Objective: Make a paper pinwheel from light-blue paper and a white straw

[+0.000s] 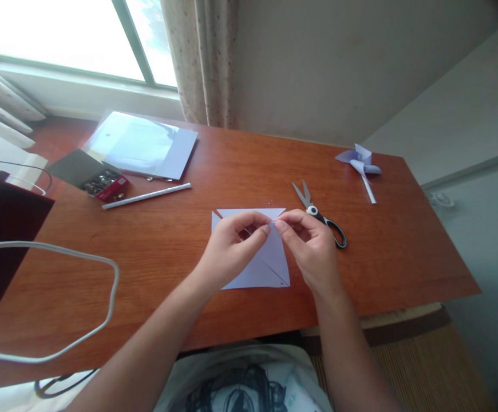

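Note:
A pale square sheet of paper (257, 273) lies on the table in front of me, with slits running in from its corners. A small dark hole shows near its lower right corner. My left hand (238, 243) is closed in a pinch over the sheet's upper part. Fingertip to fingertip with it, my right hand (311, 243) also pinches, at what looks like a raised tip of the paper. The fingers partly hide that spot. Just beyond my right hand lies a pair of scissors (313, 211), blades apart, with black and white handles.
A paper pinwheel (363, 166) lies at the back right. On the left are an opened box of small metal pieces (103, 183), a rolled paper stick (148, 195) and a stack of sheets in a clear sleeve (141, 143). A white cable (114, 286) loops over the near left.

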Demonstrator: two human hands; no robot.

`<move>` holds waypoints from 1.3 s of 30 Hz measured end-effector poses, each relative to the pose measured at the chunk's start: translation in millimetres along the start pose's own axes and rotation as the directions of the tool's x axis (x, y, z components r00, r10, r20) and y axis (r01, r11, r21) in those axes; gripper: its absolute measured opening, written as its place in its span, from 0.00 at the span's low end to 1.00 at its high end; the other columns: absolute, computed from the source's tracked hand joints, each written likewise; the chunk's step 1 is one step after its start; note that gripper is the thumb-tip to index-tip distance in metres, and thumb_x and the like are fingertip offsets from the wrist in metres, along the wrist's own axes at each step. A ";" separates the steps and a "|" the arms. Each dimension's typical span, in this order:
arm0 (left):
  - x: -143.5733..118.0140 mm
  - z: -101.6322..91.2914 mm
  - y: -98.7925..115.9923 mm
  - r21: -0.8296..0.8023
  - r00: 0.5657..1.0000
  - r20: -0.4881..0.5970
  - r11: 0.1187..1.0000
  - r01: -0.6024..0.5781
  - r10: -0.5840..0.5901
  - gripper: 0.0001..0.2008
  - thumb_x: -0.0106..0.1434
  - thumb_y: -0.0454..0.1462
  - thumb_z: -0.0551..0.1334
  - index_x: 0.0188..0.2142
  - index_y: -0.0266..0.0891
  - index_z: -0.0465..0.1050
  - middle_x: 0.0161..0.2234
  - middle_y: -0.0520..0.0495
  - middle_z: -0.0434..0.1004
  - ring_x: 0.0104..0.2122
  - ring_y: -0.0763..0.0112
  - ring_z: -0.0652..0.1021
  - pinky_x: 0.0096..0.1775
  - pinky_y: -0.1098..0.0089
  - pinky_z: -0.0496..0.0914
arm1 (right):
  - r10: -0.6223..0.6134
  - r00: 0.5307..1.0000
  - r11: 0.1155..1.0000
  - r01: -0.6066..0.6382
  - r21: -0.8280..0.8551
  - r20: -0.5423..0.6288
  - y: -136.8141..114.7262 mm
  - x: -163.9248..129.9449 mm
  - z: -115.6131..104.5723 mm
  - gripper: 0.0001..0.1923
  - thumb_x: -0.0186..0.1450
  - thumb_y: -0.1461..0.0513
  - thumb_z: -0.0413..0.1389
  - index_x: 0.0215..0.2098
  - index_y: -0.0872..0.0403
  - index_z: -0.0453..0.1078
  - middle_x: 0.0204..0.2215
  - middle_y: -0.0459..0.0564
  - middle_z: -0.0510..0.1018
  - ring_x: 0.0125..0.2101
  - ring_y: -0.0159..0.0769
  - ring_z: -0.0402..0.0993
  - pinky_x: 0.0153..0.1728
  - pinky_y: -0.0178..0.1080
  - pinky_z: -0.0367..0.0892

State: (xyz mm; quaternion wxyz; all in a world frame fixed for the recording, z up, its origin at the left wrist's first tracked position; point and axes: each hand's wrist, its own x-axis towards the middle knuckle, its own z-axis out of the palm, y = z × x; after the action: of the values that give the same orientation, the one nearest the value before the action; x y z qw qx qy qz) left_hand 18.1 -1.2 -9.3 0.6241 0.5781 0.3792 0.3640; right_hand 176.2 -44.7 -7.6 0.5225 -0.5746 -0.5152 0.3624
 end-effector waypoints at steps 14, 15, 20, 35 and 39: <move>1.1 -0.6 -0.2 0.007 1.000 0.008 1.000 0.002 -0.002 0.13 0.65 0.43 0.65 0.33 0.34 0.79 0.30 0.47 0.77 0.30 0.70 0.72 0.32 0.71 0.66 | 0.008 0.999 1.000 -0.008 -0.009 0.047 -4.6 2.1 -3.2 0.03 0.68 0.60 0.61 0.35 0.49 0.77 0.33 0.45 0.80 0.36 0.36 0.77 0.38 0.37 0.73; 1.1 -0.7 -0.1 0.008 1.000 0.006 1.000 0.005 -0.005 0.13 0.65 0.43 0.65 0.33 0.34 0.79 0.30 0.47 0.77 0.30 0.70 0.72 0.32 0.71 0.66 | 0.011 0.999 1.000 -0.011 -0.003 0.048 -4.9 2.0 -3.3 0.03 0.68 0.60 0.61 0.35 0.49 0.77 0.33 0.45 0.80 0.36 0.36 0.77 0.38 0.37 0.73; 1.1 -0.5 -1.2 0.007 1.000 -0.004 1.000 -0.006 0.006 0.12 0.65 0.43 0.66 0.33 0.34 0.79 0.29 0.48 0.77 0.29 0.71 0.72 0.31 0.71 0.65 | 0.017 0.998 1.000 -0.017 0.014 0.059 -5.9 2.4 -3.5 0.06 0.70 0.59 0.59 0.35 0.49 0.77 0.32 0.44 0.79 0.35 0.35 0.76 0.36 0.36 0.72; 1.1 -0.4 0.6 -0.006 1.000 -0.001 1.000 -0.021 0.021 0.11 0.65 0.41 0.65 0.33 0.34 0.79 0.29 0.48 0.78 0.29 0.71 0.72 0.31 0.71 0.65 | -0.004 0.997 1.000 0.004 -0.012 0.072 -5.6 4.1 -4.7 0.03 0.67 0.63 0.62 0.35 0.49 0.77 0.33 0.43 0.80 0.36 0.34 0.77 0.39 0.36 0.72; 0.5 -1.3 1.4 -0.035 1.000 -0.015 0.999 -0.019 0.018 0.13 0.67 0.43 0.64 0.31 0.35 0.78 0.25 0.52 0.72 0.26 0.75 0.68 0.28 0.73 0.62 | -0.026 0.997 0.999 0.028 -0.034 0.079 -6.2 4.0 -4.8 0.03 0.68 0.63 0.62 0.35 0.49 0.77 0.33 0.43 0.80 0.36 0.34 0.77 0.39 0.36 0.72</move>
State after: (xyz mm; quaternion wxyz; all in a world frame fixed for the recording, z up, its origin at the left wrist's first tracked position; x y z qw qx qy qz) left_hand 17.2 -0.1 -8.0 0.6282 0.5677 0.3719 0.3806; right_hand 180.4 -42.4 -0.2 0.4967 -0.5619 -0.5493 0.3686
